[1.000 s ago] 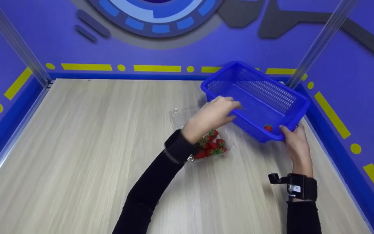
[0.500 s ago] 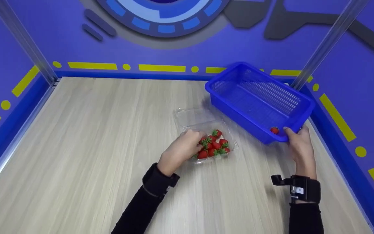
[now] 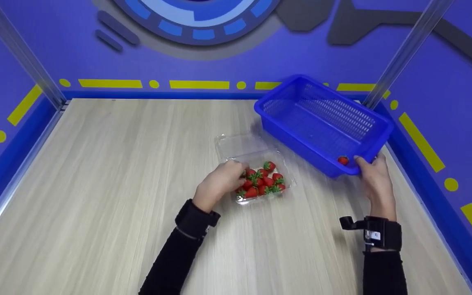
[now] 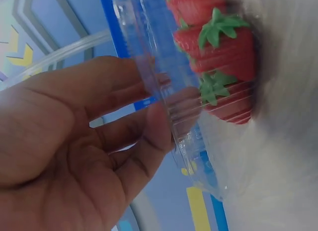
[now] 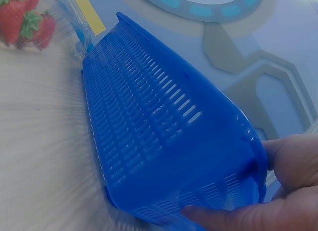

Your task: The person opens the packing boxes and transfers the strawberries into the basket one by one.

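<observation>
My left hand reaches over the left edge of a clear plastic clamshell box. Several red strawberries with green leaves lie inside. In the left wrist view, its fingertips show through the clear wall, close to the leaves of one strawberry, with no berry between them. My right hand grips the near right corner of a blue plastic basket, thumb over the rim and fingers outside. A single strawberry lies in the basket near that thumb. The right wrist view shows the basket's slotted side.
The box's open lid lies flat behind it, close to the basket's left side. A pale wooden table carries everything. Blue panels with yellow marks wall in the back and both sides.
My left hand has come back from the basket's near edge to the strawberry box, then shifted slightly left there. The right hand keeps its hold on the basket.
</observation>
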The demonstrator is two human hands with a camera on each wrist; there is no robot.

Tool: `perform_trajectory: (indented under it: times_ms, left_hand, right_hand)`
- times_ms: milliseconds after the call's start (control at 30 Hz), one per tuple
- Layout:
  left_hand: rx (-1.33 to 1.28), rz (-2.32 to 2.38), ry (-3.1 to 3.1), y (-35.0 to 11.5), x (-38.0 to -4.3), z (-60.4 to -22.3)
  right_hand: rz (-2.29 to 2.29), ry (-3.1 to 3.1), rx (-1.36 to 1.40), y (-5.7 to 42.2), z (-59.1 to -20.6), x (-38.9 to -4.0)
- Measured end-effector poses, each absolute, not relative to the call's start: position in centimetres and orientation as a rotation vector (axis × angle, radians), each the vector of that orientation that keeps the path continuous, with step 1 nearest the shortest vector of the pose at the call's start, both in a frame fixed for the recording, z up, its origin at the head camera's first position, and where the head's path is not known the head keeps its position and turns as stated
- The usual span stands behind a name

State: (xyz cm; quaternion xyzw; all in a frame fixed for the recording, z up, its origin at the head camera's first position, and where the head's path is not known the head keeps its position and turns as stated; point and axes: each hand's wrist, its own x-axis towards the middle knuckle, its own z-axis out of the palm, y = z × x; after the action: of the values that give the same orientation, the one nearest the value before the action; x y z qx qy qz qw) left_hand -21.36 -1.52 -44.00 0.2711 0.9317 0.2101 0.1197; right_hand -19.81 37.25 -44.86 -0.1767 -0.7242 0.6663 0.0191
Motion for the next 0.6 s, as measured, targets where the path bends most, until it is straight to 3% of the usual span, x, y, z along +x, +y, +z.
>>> perform_trajectory:
  times_ms: [600]
  left_hand:
    - [0.901,0.422,2.783,-2.4,-22.4,-44.6]
  right_hand:
    - [2.041,-2.240,-0.601,37.0,-45.0,-20.2]
